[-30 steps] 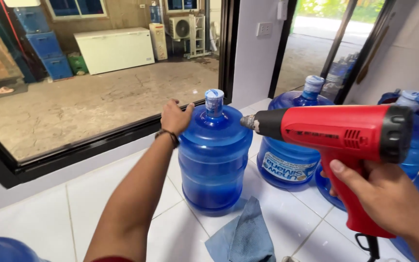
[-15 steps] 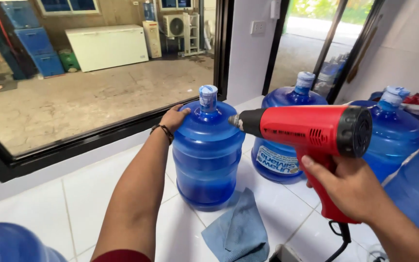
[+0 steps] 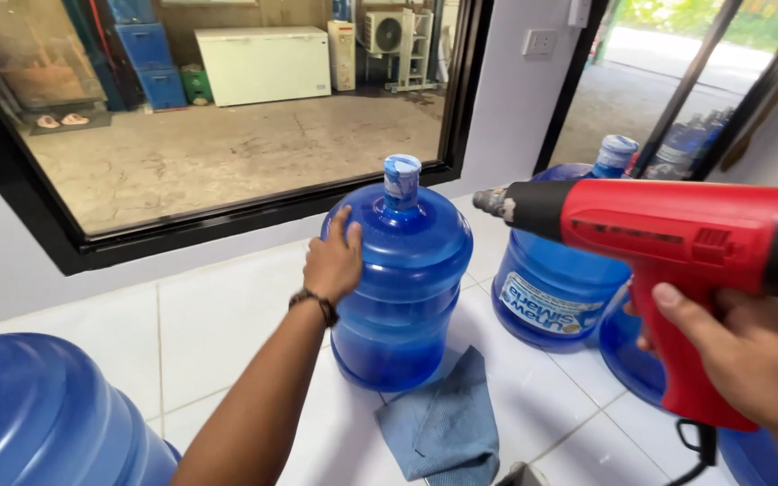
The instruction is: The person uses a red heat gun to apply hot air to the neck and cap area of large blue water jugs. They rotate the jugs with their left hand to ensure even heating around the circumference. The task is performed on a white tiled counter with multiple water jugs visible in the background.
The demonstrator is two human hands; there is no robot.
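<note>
My left hand (image 3: pixel 333 261) lay flat against the shoulder of a big blue water jug (image 3: pixel 398 288), palm pressed to the curved plastic and fingers spread upward toward the neck, resting on it rather than closing round anything. The jug stood upright on the white tiled floor (image 3: pixel 218 315), just below the black-framed window (image 3: pixel 227 216), its capped neck (image 3: pixel 402 180) wrapped in a pale blue-and-white seal. My right hand (image 3: pixel 749 360) was wrapped tightly round the grip of a red heat gun (image 3: pixel 668 243), one finger lying across the front of the handle; the gun's black-collared metal nozzle (image 3: pixel 495 202) pointed left toward the jug's neck, level with its shoulder and near it, with clear air between nozzle and cap. A blue cloth (image 3: pixel 443 423) lay crumpled on the tiles against the foot of the jug, on the side nearest me. A second blue jug (image 3: pixel 551 297) with a printed label stood just beside the first, to its right and partly behind the gun, its own sealed cap showing above the barrel. Another jug's rounded blue shoulder (image 3: pixel 47 414) filled the lower left corner of the view.
</note>
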